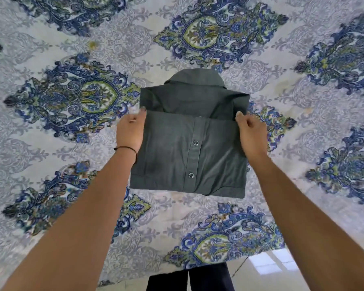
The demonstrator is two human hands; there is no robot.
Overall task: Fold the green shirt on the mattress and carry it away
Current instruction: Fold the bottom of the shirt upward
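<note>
Patterned mattress (51,49) at frame centre bears a soft, light, floppy green shirt (187,143), folded, its top flap's corners pinched by left hand (130,131) and right hand (251,133); likely best lifted from beneath.

Both arms reach forward; the left hand (131,131) and right hand (253,133) pinch shut, thumbs on top.

The patterned mattress (51,127) lies bare all round the green shirt (187,156): open cloth to the left, right, far side and near side. The left hand (130,131) and right hand (251,133) occupy the shirt's two side edges. Its near hem and far collar edge stand unblocked.
</note>
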